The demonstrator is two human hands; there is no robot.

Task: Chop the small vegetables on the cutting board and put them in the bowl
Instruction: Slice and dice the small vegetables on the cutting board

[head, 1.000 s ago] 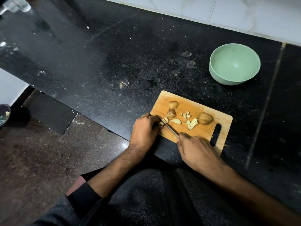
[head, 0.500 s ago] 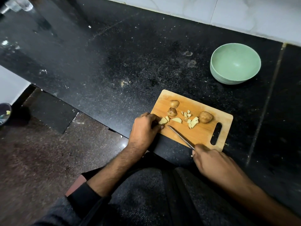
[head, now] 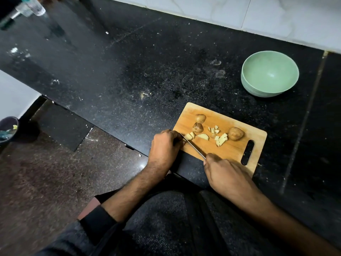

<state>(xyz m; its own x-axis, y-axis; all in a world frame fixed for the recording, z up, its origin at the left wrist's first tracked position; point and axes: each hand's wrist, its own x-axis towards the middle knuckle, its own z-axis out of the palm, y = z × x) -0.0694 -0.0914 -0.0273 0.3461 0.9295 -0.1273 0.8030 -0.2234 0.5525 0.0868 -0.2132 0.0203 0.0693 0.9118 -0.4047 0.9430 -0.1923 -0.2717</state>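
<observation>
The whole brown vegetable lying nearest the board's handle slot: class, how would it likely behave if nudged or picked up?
The whole brown vegetable looks rounded and uncut, so a nudge would probably roll it across the cutting board. It seems firm, likely keeping its shape when pinched. Its small size suggests it is light, though its skin may be a bit slippery.

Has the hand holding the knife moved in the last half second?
Yes. The right hand has moved up and left along the cutting board, away from its handle slot, bringing the knife back to the pieces.
</observation>
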